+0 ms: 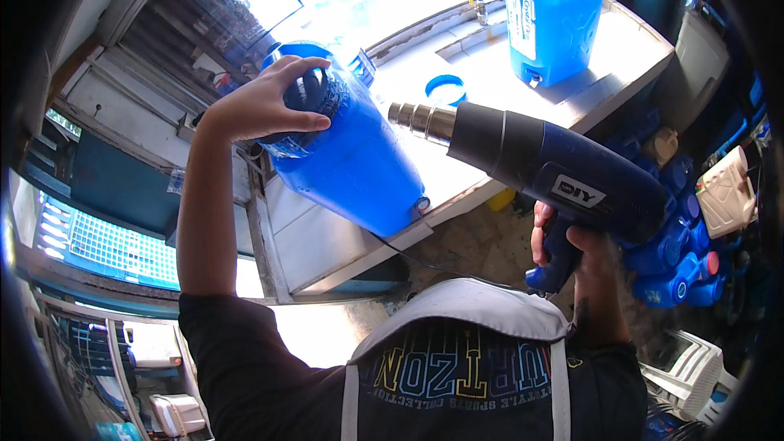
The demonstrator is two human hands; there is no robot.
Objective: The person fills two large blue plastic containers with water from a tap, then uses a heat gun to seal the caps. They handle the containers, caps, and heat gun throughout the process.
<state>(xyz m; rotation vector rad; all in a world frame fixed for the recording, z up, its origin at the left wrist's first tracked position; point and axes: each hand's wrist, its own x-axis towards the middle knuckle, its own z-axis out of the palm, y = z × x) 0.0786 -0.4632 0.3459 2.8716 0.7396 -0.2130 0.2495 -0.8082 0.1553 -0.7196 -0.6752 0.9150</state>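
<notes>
My left hand point(269, 101) grips the black cap point(306, 95) of a blue plastic water container point(355, 165), with thumb and fingers spread around it. Clear crinkled plastic film point(337, 98) wraps the container's neck below the cap. Near the container's base is a small tap point(421, 203). In my right hand point(582, 248) is a dark blue heat gun point(551, 159), held by its handle. Its stepped metal nozzle point(422, 122) points left towards the container and stays apart from it. Whether the trigger is pressed is hidden.
The container stands on a white tiled counter point(306, 257). A blue ring-shaped lid point(446, 90) and a second blue water container point(551, 24), uncapped and labelled, are also there. A cord point(422, 263) runs below the counter edge. Several jugs point(667, 251) crowd the floor at right.
</notes>
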